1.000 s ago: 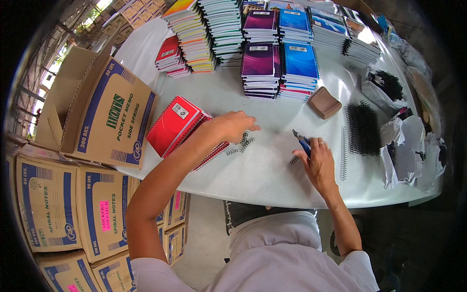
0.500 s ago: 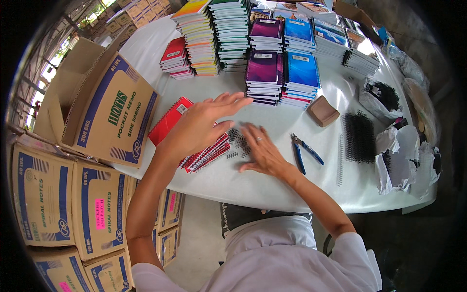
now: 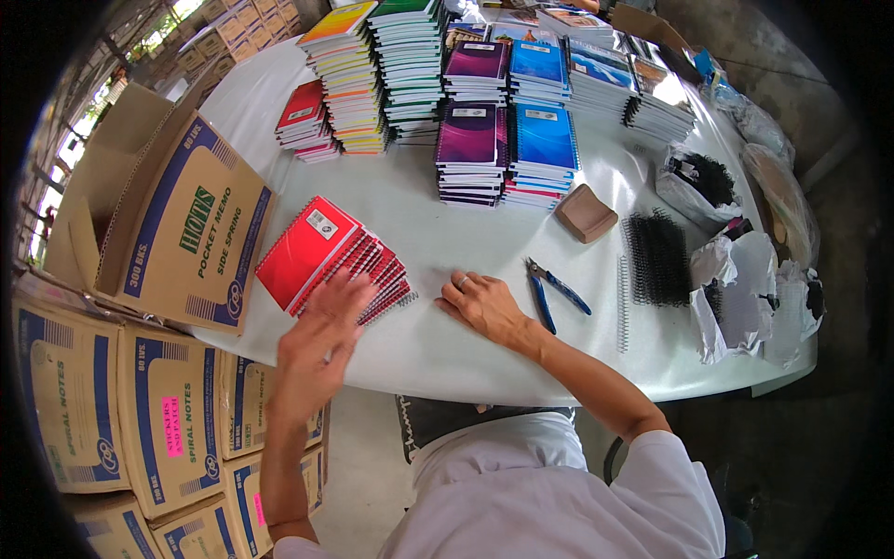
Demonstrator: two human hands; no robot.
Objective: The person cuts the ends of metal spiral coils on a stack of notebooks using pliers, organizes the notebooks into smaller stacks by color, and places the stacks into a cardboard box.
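Note:
A fanned stack of red spiral notebooks [image 3: 310, 244] lies on the table in front of me, its near corner partly hidden by my left hand [image 3: 326, 321]. That hand is somewhat blurred, its fingers stretched toward the covers and its thumb apart. To the right, my right hand [image 3: 484, 306] rests on the tabletop with its fingers bent and drawn together. Whatever may lie under those fingers is hidden. Just right of it are blue-handled cutting pliers [image 3: 556, 293]. A single wire coil [image 3: 623, 306] lies beyond the pliers.
Notebook piles, such as purple [image 3: 470, 135] and blue [image 3: 545, 140] ones, stand at the back. A brown block-like piece [image 3: 586, 214], a mass of black coils [image 3: 656, 259] and torn white wrapping [image 3: 736, 289] are at right. An open carton [image 3: 200, 219] stands left, above stacked cartons [image 3: 172, 419].
The loose coil scraps between my hands no longer show on the table. My left hand has dropped down and left, uncovering the red notebooks. My right hand's fingers have curled in.

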